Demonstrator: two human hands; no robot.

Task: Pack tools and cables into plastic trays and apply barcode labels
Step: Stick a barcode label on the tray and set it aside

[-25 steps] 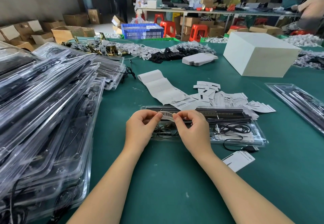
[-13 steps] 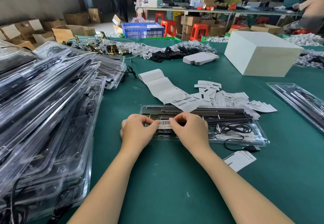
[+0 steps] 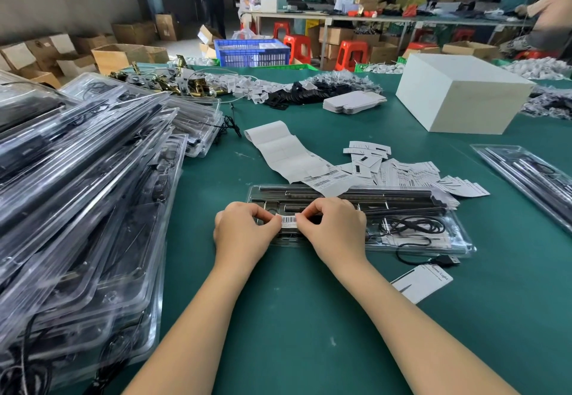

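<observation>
Lowered since earlier, one white barcode label (image 3: 288, 220) now sits against one clear plastic tray (image 3: 458, 241), pinched between left hand (image 3: 244, 233) and right hand (image 3: 334, 230).

We see a white black-striped barcode label (image 3: 288, 220), a clear plastic tray (image 3: 411, 241) centre frame, and a teal tabletop (image 3: 309, 317).
</observation>
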